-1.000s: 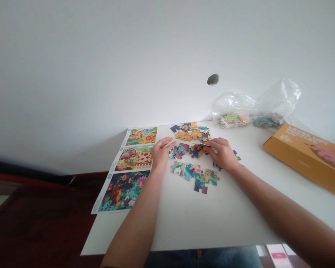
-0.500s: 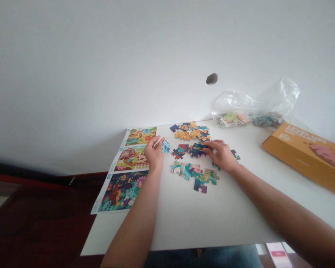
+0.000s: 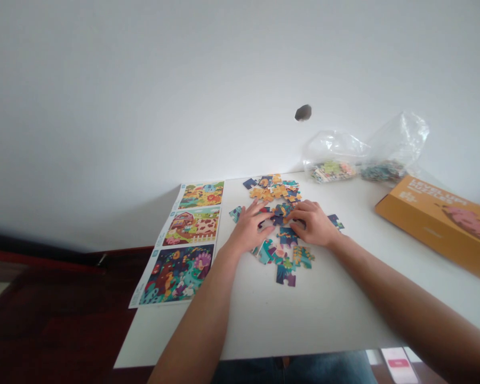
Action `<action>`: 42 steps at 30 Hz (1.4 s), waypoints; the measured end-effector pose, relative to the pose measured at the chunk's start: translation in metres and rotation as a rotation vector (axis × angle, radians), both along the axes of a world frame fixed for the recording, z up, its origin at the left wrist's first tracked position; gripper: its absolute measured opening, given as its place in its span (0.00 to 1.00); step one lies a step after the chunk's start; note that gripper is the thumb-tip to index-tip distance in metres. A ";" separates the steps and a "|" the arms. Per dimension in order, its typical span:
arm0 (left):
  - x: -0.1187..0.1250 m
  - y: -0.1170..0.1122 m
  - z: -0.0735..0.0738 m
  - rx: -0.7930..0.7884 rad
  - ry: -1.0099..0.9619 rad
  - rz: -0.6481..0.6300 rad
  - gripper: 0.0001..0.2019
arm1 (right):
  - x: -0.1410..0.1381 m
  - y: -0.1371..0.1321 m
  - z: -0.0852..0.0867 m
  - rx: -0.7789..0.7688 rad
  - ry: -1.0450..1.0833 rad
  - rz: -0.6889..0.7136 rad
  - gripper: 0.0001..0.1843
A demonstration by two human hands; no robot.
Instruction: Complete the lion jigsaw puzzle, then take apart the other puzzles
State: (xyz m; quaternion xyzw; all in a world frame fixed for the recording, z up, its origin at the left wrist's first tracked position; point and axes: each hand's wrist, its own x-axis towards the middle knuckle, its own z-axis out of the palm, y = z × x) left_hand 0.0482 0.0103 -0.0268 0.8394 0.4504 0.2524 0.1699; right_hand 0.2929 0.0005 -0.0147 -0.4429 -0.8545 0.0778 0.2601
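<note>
My left hand (image 3: 250,226) lies over the left part of the puzzle pieces, thumb and fingers apart, its fingertips touching a partly covered piece with red on it. Opposite it, my right hand (image 3: 312,224) has its thumb and fingertips closed on a dark blue puzzle piece (image 3: 280,219). Just below lies another dark blue piece (image 3: 287,236). Nearer to me is a cluster of teal and green pieces (image 3: 268,252), with a blue and purple piece (image 3: 286,276) at its lower end. A light blue patterned piece (image 3: 235,214) shows beside my left hand.
A pile of orange and blue pieces (image 3: 274,188) lies at the back. The picture sheet (image 3: 180,272) is on the left of the white table (image 3: 264,325). Clear bags (image 3: 336,170) of pieces and an orange puzzle box (image 3: 436,226) stand right; a phone (image 3: 398,364) lies below.
My left hand has come down and right from above the sheet onto the pieces. My right hand has lowered slightly. The near cluster has shifted, and a dark blue piece now shows above it.
</note>
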 end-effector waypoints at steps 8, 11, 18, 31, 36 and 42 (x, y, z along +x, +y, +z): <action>0.001 -0.001 -0.004 -0.077 0.043 0.010 0.19 | -0.002 0.001 -0.009 0.020 -0.103 -0.077 0.23; 0.001 -0.002 -0.001 -0.079 0.038 0.035 0.14 | -0.001 0.003 -0.011 -0.007 -0.092 -0.073 0.21; -0.001 -0.005 0.007 -0.053 0.047 0.051 0.08 | 0.003 0.004 -0.009 -0.009 -0.108 -0.174 0.19; 0.002 -0.004 0.005 -0.045 0.077 0.139 0.10 | 0.001 0.005 -0.010 0.073 -0.108 -0.109 0.13; 0.004 -0.007 0.007 0.001 0.108 0.151 0.16 | 0.003 0.007 -0.010 0.024 -0.061 0.023 0.09; 0.010 -0.010 0.008 0.009 0.134 -0.019 0.18 | 0.000 0.003 -0.004 0.019 -0.061 0.108 0.14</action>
